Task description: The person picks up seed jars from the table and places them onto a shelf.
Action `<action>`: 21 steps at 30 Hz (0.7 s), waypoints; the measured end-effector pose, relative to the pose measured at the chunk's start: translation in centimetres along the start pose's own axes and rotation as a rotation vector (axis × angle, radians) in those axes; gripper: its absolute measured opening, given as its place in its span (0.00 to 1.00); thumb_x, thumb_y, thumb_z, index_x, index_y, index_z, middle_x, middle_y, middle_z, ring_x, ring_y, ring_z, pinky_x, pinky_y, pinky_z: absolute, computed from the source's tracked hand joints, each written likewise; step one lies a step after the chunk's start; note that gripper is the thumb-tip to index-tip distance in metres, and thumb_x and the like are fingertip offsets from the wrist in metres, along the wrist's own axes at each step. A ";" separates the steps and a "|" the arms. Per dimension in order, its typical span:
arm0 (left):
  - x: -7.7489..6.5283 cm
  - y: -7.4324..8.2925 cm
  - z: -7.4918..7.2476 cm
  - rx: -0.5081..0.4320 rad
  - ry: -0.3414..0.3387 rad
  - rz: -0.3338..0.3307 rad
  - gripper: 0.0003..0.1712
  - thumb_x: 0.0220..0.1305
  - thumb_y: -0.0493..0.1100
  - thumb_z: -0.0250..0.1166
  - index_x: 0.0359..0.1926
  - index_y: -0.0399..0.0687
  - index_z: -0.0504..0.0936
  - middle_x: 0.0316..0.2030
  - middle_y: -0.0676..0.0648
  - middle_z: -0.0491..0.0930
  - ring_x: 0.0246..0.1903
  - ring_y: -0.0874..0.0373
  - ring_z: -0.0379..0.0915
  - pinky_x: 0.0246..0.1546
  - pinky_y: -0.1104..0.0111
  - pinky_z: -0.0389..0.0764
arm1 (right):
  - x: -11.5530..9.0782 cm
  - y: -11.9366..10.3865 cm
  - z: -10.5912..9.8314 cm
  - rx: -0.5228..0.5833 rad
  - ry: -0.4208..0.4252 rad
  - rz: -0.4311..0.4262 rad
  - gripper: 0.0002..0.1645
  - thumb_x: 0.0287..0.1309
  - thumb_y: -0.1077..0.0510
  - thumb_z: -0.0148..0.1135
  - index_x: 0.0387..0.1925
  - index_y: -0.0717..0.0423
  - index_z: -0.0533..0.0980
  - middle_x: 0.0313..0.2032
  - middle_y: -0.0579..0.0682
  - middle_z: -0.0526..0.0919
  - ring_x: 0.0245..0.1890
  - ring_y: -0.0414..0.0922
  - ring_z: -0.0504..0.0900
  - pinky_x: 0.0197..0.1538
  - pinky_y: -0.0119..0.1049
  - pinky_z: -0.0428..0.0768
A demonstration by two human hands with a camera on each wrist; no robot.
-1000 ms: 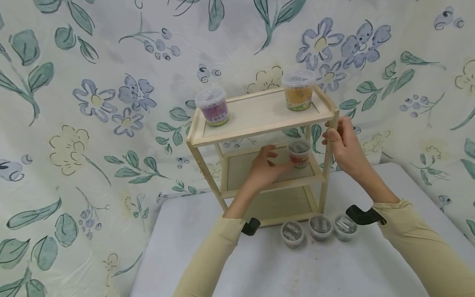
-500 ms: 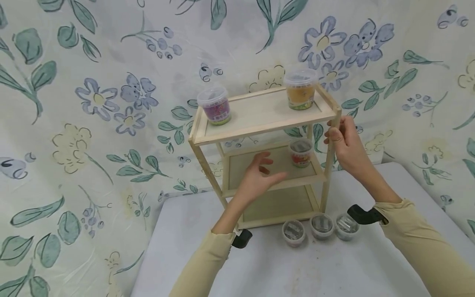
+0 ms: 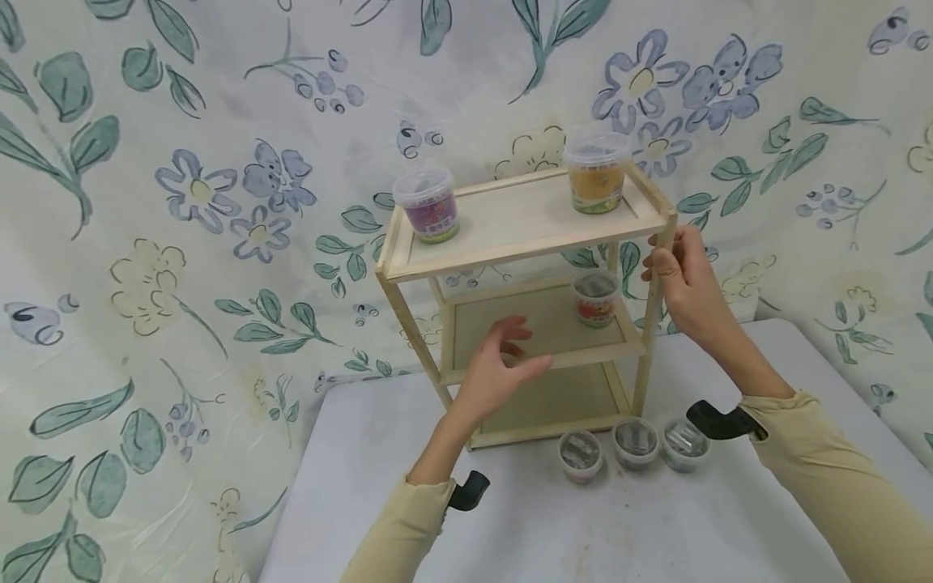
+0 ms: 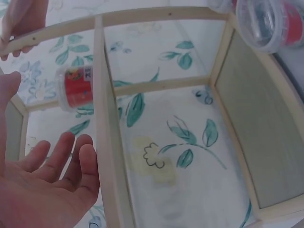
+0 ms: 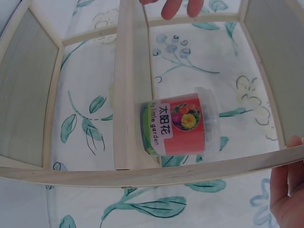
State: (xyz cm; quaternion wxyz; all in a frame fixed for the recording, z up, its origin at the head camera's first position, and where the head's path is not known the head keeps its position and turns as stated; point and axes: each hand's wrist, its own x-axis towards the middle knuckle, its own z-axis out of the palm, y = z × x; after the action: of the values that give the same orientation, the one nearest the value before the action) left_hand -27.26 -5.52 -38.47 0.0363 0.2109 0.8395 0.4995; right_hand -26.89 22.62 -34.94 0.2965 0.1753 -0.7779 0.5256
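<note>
My left hand [image 3: 492, 376] loosely spread, my right hand [image 3: 688, 282] pinching the post [image 3: 646, 360] — I judge the red cup [image 5: 183, 124] light, stiff, perhaps slippery — best held round the middle.

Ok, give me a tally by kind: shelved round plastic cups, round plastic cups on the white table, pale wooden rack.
Shelved round plastic cups: 3
Round plastic cups on the white table: 3
Pale wooden three-tier rack: 1
Total: 7

left hand [image 3: 492, 374] farther from red cup [image 3: 595, 308]
</note>
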 end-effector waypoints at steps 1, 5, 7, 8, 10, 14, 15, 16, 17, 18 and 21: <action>-0.2 0.0 0.0 -0.003 0.004 0.008 0.42 0.58 0.52 0.72 0.70 0.48 0.66 0.57 0.45 0.78 0.47 0.53 0.75 0.42 0.62 0.79 | 0.0 0.0 0.0 0.000 0.001 -0.001 0.21 0.76 0.56 0.40 0.55 0.74 0.58 0.37 0.49 0.71 0.35 0.36 0.75 0.43 0.25 0.73; -1.0 -0.3 -0.1 -0.010 0.013 0.032 0.39 0.58 0.51 0.72 0.68 0.46 0.69 0.55 0.45 0.79 0.46 0.54 0.75 0.45 0.62 0.78 | 0.0 0.1 0.0 0.000 0.002 -0.007 0.21 0.76 0.56 0.41 0.56 0.73 0.58 0.38 0.51 0.71 0.35 0.36 0.75 0.43 0.25 0.72; -1.4 -0.4 -0.1 -0.008 0.017 0.041 0.37 0.58 0.50 0.71 0.67 0.46 0.70 0.55 0.46 0.79 0.47 0.54 0.75 0.47 0.61 0.77 | 0.0 0.1 0.0 -0.001 -0.002 -0.008 0.21 0.76 0.56 0.41 0.56 0.73 0.58 0.38 0.52 0.71 0.35 0.36 0.74 0.44 0.25 0.72; -1.6 -0.5 -0.1 -0.008 0.018 0.042 0.36 0.58 0.50 0.71 0.66 0.46 0.71 0.55 0.46 0.79 0.47 0.54 0.75 0.48 0.60 0.76 | 0.0 0.1 0.0 -0.002 -0.002 -0.007 0.21 0.76 0.56 0.41 0.56 0.73 0.58 0.38 0.52 0.71 0.35 0.36 0.74 0.44 0.25 0.72; -2.0 -0.6 -0.1 -0.006 0.016 0.040 0.36 0.59 0.49 0.71 0.66 0.47 0.71 0.54 0.47 0.79 0.49 0.54 0.74 0.48 0.60 0.76 | 0.0 0.0 0.0 -0.005 0.000 -0.004 0.21 0.76 0.56 0.40 0.56 0.73 0.58 0.37 0.51 0.71 0.35 0.36 0.74 0.44 0.26 0.72; -2.8 -0.9 -0.1 -0.015 0.014 0.028 0.36 0.59 0.49 0.71 0.66 0.46 0.71 0.53 0.48 0.79 0.51 0.53 0.74 0.48 0.59 0.75 | -0.1 0.0 0.0 -0.006 0.001 0.000 0.21 0.76 0.57 0.40 0.56 0.73 0.58 0.37 0.48 0.70 0.35 0.37 0.74 0.45 0.27 0.71; -2.9 -1.0 -0.1 -0.016 0.015 0.026 0.35 0.59 0.49 0.71 0.65 0.46 0.72 0.52 0.48 0.80 0.51 0.52 0.73 0.48 0.59 0.75 | -0.1 0.0 0.0 -0.005 0.000 0.000 0.21 0.76 0.57 0.40 0.56 0.73 0.58 0.37 0.48 0.69 0.35 0.37 0.74 0.45 0.27 0.71; -3.1 -1.1 -0.1 -0.014 0.017 0.024 0.35 0.59 0.49 0.71 0.65 0.46 0.72 0.52 0.48 0.80 0.51 0.52 0.73 0.48 0.59 0.74 | -0.1 0.0 0.0 -0.005 -0.002 0.000 0.21 0.76 0.57 0.40 0.56 0.73 0.58 0.37 0.48 0.69 0.35 0.37 0.74 0.45 0.27 0.71; -3.3 -1.2 0.0 -0.012 0.018 0.023 0.34 0.59 0.49 0.71 0.65 0.46 0.72 0.52 0.48 0.80 0.51 0.52 0.73 0.48 0.58 0.74 | -0.1 -0.1 0.0 -0.004 -0.004 0.000 0.21 0.76 0.57 0.40 0.56 0.73 0.58 0.37 0.48 0.70 0.35 0.37 0.74 0.45 0.27 0.71; -3.4 -1.3 0.0 -0.008 0.019 0.022 0.34 0.59 0.49 0.71 0.64 0.47 0.73 0.52 0.49 0.80 0.52 0.52 0.73 0.48 0.58 0.74 | -0.1 -0.1 0.0 -0.005 -0.005 0.000 0.21 0.76 0.57 0.40 0.56 0.73 0.58 0.37 0.48 0.70 0.35 0.37 0.74 0.44 0.27 0.71; -3.9 -1.7 0.3 -0.006 0.006 0.020 0.32 0.60 0.49 0.71 0.64 0.49 0.73 0.52 0.50 0.80 0.53 0.53 0.72 0.48 0.58 0.74 | -0.1 0.0 0.0 -0.006 -0.004 0.000 0.21 0.76 0.57 0.41 0.56 0.73 0.58 0.37 0.49 0.70 0.35 0.36 0.75 0.44 0.26 0.71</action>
State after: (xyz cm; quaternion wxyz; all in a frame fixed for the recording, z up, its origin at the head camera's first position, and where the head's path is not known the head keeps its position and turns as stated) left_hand -24.17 -7.52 -40.65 0.0295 0.2177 0.8361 0.5027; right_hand -26.80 22.63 -34.99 0.2957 0.1754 -0.7799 0.5230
